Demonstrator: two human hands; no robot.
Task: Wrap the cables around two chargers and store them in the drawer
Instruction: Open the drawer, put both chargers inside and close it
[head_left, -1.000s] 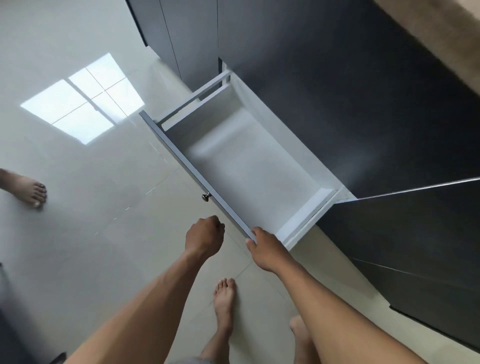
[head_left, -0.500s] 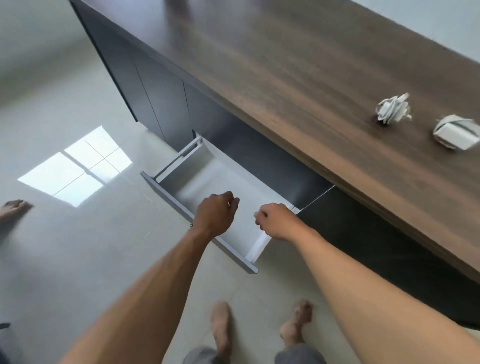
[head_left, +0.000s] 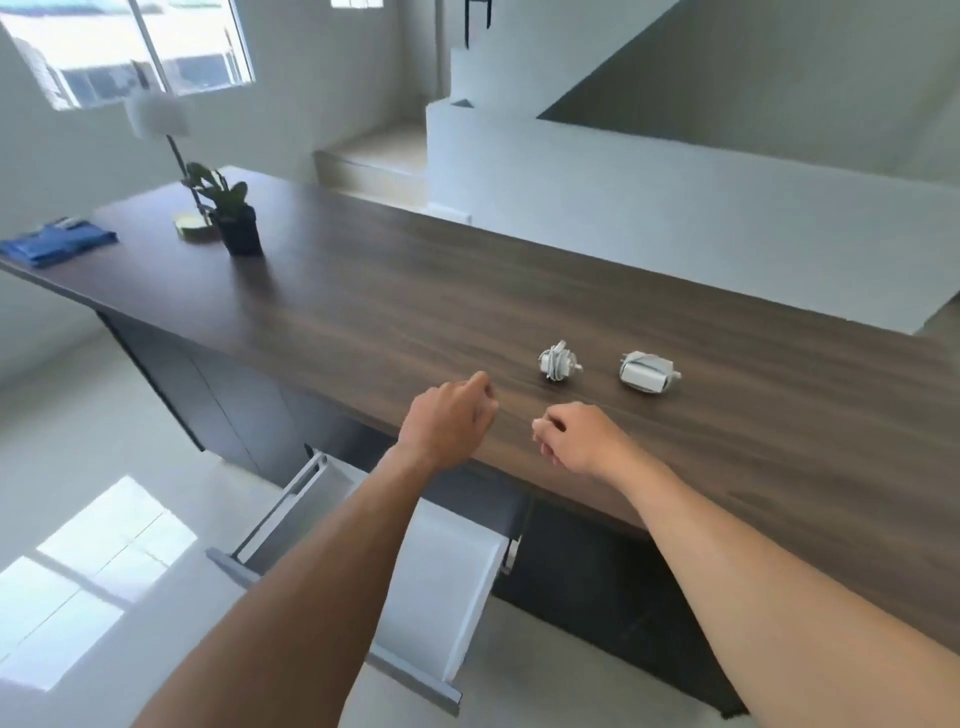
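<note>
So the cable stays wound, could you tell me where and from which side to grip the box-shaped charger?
Probably from above with the right hand, pinching the box-shaped charger across its near and far faces, over the cable loops: it lies flat on the countertop, cable wound round it.

**Bright room, dark counter**

A long dark wood-grain countertop tops dark grey cabinet fronts. Near its far left corner sit a black-potted green plant, a white-shaded lamp and a folded blue cloth. White stair walls rise behind; a sunlit patch marks the pale glossy floor.
</note>
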